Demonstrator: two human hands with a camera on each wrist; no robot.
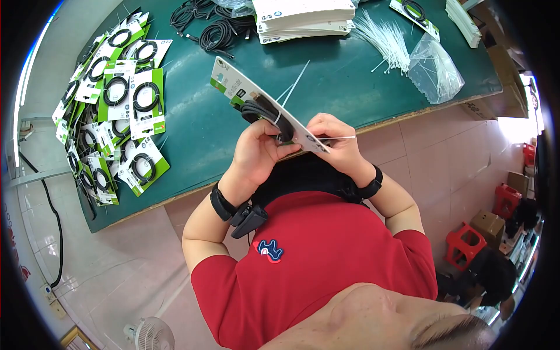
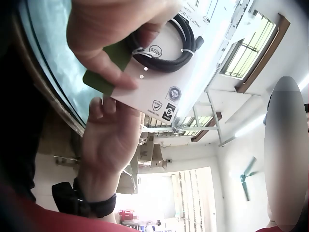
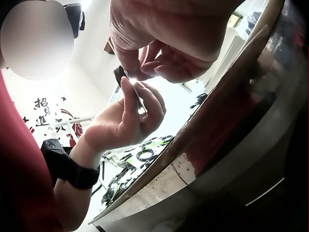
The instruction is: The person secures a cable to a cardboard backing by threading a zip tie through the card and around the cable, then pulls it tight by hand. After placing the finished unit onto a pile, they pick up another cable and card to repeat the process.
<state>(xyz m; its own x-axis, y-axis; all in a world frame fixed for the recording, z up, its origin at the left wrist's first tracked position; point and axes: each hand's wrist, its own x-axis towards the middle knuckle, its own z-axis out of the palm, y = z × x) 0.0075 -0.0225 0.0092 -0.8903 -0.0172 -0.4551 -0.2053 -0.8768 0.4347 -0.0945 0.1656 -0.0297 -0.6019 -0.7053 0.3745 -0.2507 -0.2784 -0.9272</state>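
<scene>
Cable point(image 2: 165, 64) on a card point(image 2: 153, 86)
Left hand point(image 1: 255, 153) grips the card; right hand point(image 1: 344, 155), at its edge, seemingly pinches a tie point(image 1: 344, 137).

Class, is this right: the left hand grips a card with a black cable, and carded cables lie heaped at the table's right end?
Wrong side: the head view shows the carded cables heaped at the left end of the table. The left hand does grip that card.
</scene>
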